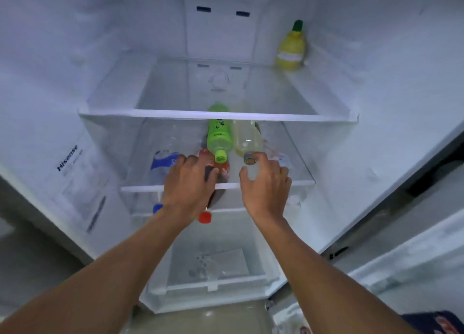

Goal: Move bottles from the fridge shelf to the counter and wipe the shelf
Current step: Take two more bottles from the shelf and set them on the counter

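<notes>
Open fridge, glass shelf point(140, 188) at centre, bottles lying on their sides. Pale bottle point(247, 140), long axis twelve-to-six, cap toward right hand point(266, 183): fingers spread, just short at six. Left hand point(187, 183) curled over red bottle point(213, 169), grip unclear.

Left hand point(187, 183) covers the middle of the dark red-capped bottle point(205, 217), so its label cannot be read. The clear blue-labelled bottle point(163, 163) is partly hidden behind the same hand. The upper shelf rim point(175, 113) crosses the green bottle point(219, 135) and the pale bottle point(247, 139), concealing their far ends. Sticker point(77, 180) text on the fridge wall is blurred beyond the brand name. Both forearms are cut off by the lower edge.
</notes>
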Demonstrator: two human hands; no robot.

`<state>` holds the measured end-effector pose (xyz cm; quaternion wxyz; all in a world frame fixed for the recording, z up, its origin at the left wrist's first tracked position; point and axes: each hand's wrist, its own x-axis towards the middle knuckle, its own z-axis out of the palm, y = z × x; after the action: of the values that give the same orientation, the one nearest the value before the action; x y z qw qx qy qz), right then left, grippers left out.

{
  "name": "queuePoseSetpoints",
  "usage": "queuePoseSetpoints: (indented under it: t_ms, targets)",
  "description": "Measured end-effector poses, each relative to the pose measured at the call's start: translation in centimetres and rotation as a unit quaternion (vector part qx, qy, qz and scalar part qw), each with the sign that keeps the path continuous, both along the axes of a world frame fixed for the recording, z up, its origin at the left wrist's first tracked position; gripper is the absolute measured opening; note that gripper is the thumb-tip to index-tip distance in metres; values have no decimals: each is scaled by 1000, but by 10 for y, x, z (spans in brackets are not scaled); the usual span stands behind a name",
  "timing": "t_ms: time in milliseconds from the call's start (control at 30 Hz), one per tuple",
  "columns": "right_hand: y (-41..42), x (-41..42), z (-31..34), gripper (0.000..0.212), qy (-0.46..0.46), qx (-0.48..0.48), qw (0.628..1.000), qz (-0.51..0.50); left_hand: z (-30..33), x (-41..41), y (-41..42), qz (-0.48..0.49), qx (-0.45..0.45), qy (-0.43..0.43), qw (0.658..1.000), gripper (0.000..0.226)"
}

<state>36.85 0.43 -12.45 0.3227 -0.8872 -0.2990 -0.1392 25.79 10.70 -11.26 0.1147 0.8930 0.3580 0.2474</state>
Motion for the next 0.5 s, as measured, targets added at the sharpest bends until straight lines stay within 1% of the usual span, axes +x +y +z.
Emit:
queuePoseSetpoints:
  t_ms: [167, 267, 333, 400, 500]
  targets:
    - [30, 22, -20, 30, -56, -39, 998, 0, -24, 30, 19, -7, 15, -37, 999, 26]
    - [35, 29, -27, 28, -80, -29, 996, -6, -28, 40, 25, 2, 25, -71, 997, 31]
    - [36, 32, -28, 26, -91, -31, 995, 0, -30, 44, 26, -7, 32, -74, 997, 36]
    - [38, 33, -26, 24, -91, -36, 995, 11, -31, 49, 27, -8, 23, -71, 997, 39]
    - [41, 28, -20, 21, -71, -32, 997, 21, -30, 50, 27, 7, -5, -95, 995, 34]
